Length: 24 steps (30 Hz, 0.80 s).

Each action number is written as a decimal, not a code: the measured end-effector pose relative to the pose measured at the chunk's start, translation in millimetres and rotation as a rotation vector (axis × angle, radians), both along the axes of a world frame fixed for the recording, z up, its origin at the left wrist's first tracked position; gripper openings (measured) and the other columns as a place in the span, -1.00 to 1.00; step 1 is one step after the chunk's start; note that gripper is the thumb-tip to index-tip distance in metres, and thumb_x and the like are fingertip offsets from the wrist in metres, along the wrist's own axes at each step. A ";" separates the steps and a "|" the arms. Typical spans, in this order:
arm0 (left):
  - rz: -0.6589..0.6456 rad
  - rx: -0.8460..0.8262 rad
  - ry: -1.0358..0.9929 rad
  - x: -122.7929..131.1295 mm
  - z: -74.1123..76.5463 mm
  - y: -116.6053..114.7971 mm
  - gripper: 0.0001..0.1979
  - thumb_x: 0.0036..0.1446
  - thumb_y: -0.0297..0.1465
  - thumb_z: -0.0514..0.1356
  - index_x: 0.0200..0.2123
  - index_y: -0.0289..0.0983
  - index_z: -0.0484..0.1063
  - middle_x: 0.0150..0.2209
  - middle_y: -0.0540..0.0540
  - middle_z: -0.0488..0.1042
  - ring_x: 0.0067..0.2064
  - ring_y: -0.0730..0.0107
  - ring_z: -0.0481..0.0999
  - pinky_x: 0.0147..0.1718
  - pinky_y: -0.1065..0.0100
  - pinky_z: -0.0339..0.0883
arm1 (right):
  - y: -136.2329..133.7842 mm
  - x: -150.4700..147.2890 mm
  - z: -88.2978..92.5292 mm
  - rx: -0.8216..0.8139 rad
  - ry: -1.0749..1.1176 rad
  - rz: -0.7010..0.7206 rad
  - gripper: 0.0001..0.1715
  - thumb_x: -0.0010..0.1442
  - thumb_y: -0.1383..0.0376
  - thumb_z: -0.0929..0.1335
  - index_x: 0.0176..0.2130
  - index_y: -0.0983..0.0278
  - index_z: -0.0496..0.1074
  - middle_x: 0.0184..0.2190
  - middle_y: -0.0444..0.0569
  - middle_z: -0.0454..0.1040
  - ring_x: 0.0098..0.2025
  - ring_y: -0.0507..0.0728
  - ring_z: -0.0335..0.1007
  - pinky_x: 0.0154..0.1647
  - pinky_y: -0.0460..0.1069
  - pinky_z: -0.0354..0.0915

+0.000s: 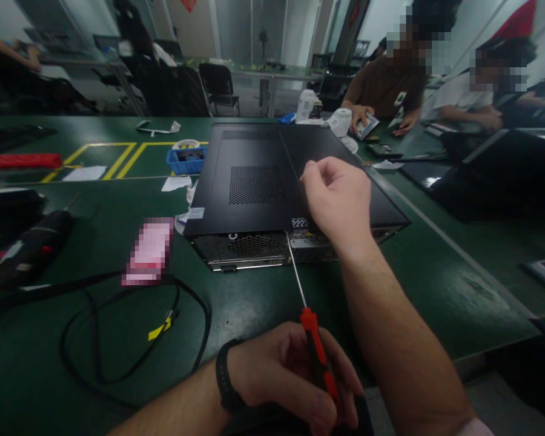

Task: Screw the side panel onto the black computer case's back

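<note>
A black desktop computer case [254,145] lies flat on the green table, its rear panel [254,247] facing me. My left hand [295,369], with a dark band at the wrist, is wrapped round the red-and-black handle of a screwdriver [318,348]. Its thin metal shaft points up and away, and the tip meets the rear panel's upper edge near the middle. Above the case's top cover, right of the seam, is my right hand [338,197], curled closed. Whatever its fingers may hold is hidden.
Left of the case are a blue bin [186,160], a roll of tape, a blurred pink item [149,251] and a looped black cable [204,315]. A black laptop [508,169] stands at right. Other people sit across the table, one holding a small device [367,127].
</note>
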<state>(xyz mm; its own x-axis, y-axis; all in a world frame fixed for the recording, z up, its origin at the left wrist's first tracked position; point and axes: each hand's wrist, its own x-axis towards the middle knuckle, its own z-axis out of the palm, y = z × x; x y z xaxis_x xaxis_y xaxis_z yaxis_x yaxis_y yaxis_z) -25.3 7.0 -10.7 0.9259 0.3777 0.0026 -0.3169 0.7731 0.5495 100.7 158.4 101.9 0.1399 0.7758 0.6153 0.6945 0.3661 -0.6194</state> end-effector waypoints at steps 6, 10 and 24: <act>0.018 0.047 0.016 -1.0 -1.8 -0.8 -0.54 -0.10 -0.24 0.57 -0.19 -0.38 0.58 -0.33 -0.10 0.59 -0.48 0.55 0.52 -0.52 0.53 0.40 | 0.4 0.4 -0.6 0.007 -0.014 -0.008 -0.62 0.30 0.20 0.33 -0.54 0.20 0.41 -0.61 -0.18 0.40 -0.52 0.02 0.26 -0.38 0.00 0.13; 0.078 0.074 -0.002 2.3 -15.2 -3.2 -0.50 -0.27 -0.31 0.63 -0.28 -0.35 0.53 -0.41 -0.03 0.56 -0.50 0.53 0.52 -0.56 0.54 0.39 | -0.4 0.5 -0.4 0.007 -0.017 -0.009 -0.62 0.30 0.19 0.33 -0.53 0.21 0.42 -0.59 -0.17 0.41 -0.51 0.01 0.27 -0.38 -0.01 0.13; 0.023 0.133 0.005 -1.1 -5.8 2.7 -0.52 -0.14 -0.18 0.59 -0.27 -0.37 0.56 -0.39 -0.08 0.58 -0.52 0.55 0.50 -0.56 0.54 0.39 | -0.3 0.6 -0.5 0.003 -0.027 -0.011 -0.64 0.30 0.21 0.33 -0.52 0.21 0.42 -0.60 -0.16 0.40 -0.51 0.02 0.26 -0.38 0.00 0.12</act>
